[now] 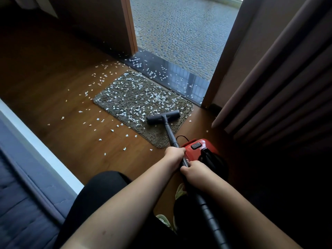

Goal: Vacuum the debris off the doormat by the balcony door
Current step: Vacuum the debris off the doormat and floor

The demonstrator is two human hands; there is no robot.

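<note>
— Hands first: what are the fingers doing?
— Left hand (175, 154) wraps the vacuum wand (170, 133); right hand (195, 172) curls round it just behind.
— And the wand?
— Long axis toward 11 o'clock, floor head (163, 117) on the doormat (125, 99), debris (154, 97) beyond.

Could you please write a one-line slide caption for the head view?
Both hands, left and right, grip the vacuum wand, floor head on the debris-strewn doormat.

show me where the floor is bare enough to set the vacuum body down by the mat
Barest: the wood floor between the doormat and the curtain, where the red vacuum body already sits, with only a few scraps. Crowded: paper bits cover the doormat, the floor left of it, and the dark door threshold.
</note>
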